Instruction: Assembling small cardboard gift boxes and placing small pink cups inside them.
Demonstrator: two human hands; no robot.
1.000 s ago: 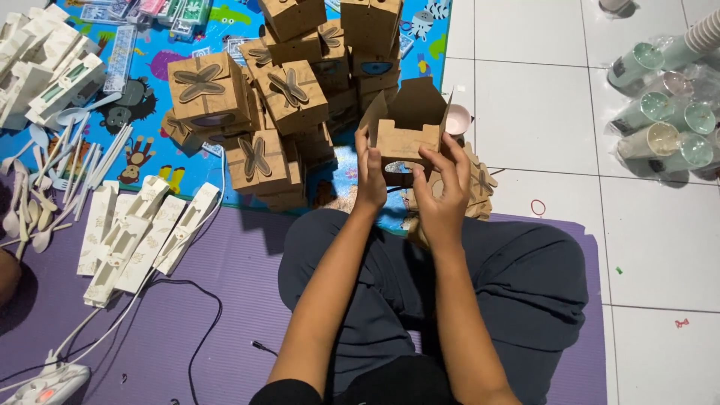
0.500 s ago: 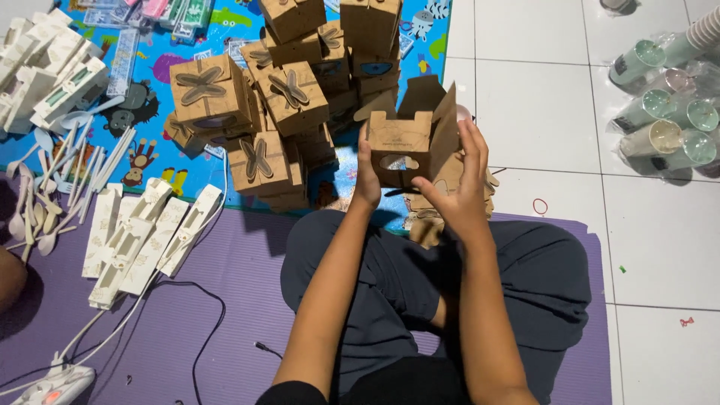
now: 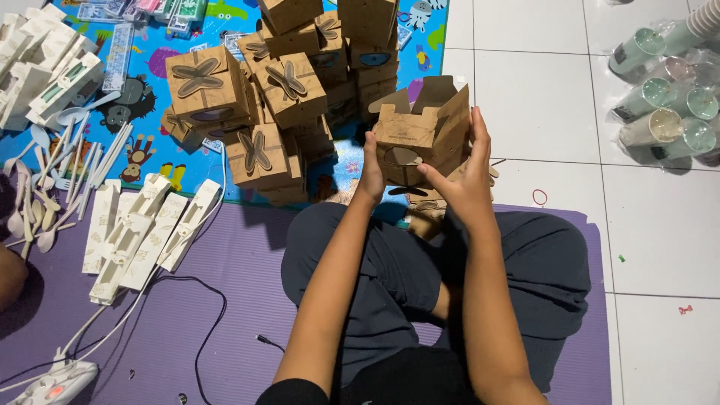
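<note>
Two hands hold one brown cardboard box (image 3: 420, 139) up in front of the seated person, above the knees. Fingers of the right hand (image 3: 466, 176) press flat along its side and the thumb crosses the front, while the left hand (image 3: 371, 171) grips the opposite edge, steadying it with its top flaps open. Beyond, finished boxes (image 3: 281, 90) with closed petal tops stack on a colourful mat (image 3: 150, 142). White sleeves (image 3: 142, 232) lie on the purple mat (image 3: 225, 300).

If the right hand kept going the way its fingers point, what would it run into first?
Probably bare white floor tiles: the right hand, pressed to the side of the open cardboard box, points up-frame, past the stacked boxes. Depth is hard to judge.
</note>
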